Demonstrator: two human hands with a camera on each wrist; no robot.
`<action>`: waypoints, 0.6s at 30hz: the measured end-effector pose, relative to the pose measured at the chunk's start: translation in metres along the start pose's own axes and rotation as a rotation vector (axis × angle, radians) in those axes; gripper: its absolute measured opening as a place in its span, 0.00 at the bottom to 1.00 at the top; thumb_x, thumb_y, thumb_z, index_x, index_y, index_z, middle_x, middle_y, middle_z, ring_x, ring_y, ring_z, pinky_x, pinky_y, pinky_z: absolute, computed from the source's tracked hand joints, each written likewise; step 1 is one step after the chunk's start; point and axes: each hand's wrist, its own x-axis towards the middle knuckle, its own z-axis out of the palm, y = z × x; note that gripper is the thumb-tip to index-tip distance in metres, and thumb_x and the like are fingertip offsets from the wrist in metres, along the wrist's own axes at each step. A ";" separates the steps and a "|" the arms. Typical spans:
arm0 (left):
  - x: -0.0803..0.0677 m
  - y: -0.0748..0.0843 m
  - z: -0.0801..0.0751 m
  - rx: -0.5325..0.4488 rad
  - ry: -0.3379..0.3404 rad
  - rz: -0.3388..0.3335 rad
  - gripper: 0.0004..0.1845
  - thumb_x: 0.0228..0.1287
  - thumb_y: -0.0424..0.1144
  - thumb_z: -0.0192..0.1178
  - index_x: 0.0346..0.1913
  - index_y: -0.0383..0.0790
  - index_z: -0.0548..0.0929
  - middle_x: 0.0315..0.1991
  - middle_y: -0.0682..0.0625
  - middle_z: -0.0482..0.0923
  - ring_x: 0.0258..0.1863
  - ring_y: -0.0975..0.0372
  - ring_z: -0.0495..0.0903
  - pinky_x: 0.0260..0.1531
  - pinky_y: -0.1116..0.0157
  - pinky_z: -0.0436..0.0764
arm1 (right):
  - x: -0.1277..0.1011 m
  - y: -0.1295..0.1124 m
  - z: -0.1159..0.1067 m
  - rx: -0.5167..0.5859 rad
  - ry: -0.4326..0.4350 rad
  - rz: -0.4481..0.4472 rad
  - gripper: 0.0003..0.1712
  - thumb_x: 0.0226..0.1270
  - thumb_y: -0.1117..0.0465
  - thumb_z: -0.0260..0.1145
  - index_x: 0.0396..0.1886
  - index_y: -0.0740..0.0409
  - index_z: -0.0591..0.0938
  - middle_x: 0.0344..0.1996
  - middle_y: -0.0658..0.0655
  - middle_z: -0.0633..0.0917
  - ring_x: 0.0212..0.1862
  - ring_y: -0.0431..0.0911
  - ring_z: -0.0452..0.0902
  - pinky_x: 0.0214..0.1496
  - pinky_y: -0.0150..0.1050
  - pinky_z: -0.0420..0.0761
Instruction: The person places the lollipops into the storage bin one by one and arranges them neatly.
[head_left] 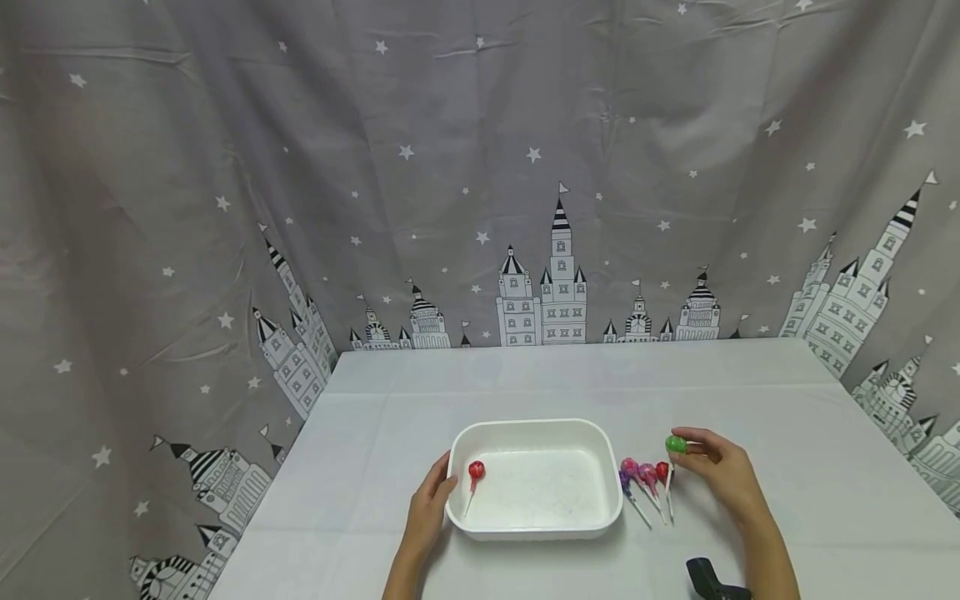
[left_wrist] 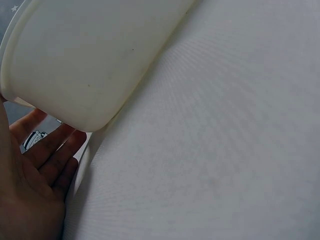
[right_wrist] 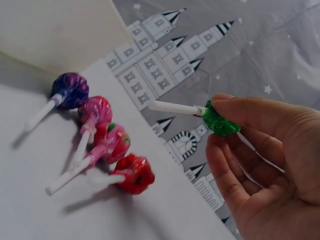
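Observation:
A white plastic tub (head_left: 537, 533) stands on the table with one red lollipop (head_left: 476, 472) lying inside at its left end. My left hand (head_left: 432, 502) rests with straight fingers against the tub's left wall (left_wrist: 75, 60). My right hand (head_left: 716, 468) pinches a green lollipop (head_left: 676, 444) by its wrapped head (right_wrist: 218, 120), its stick pointing left, just above the table right of the tub. Below it lie several lollipops side by side: purple (right_wrist: 69, 90), two pink (right_wrist: 95, 112) (right_wrist: 116, 143) and red (right_wrist: 135, 173).
The table wears a white cloth (head_left: 787, 400), and a grey curtain printed with castles and stars (head_left: 480, 167) closes in the back and both sides. A black object (head_left: 705, 579) lies at the front edge by my right forearm.

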 end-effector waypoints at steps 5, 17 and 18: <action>0.001 0.000 0.000 0.009 0.002 -0.018 0.24 0.67 0.42 0.51 0.64 0.40 0.68 0.63 0.40 0.67 0.63 0.49 0.64 0.62 0.52 0.62 | 0.020 0.022 0.009 0.057 0.018 -0.052 0.34 0.46 0.36 0.69 0.51 0.47 0.79 0.46 0.51 0.80 0.44 0.41 0.76 0.41 0.22 0.77; 0.001 0.000 0.000 -0.014 -0.012 -0.012 0.24 0.67 0.41 0.51 0.64 0.39 0.68 0.63 0.42 0.67 0.63 0.50 0.64 0.62 0.53 0.62 | 0.049 0.018 0.034 0.110 -0.018 -0.127 0.35 0.40 0.30 0.68 0.49 0.40 0.79 0.45 0.47 0.79 0.46 0.45 0.77 0.42 0.28 0.80; 0.001 0.000 0.000 -0.020 -0.015 -0.015 0.23 0.67 0.40 0.51 0.64 0.38 0.68 0.63 0.41 0.67 0.63 0.49 0.64 0.62 0.53 0.62 | 0.050 0.017 0.037 0.119 -0.024 -0.142 0.33 0.41 0.31 0.68 0.48 0.39 0.79 0.44 0.47 0.79 0.45 0.44 0.77 0.42 0.28 0.80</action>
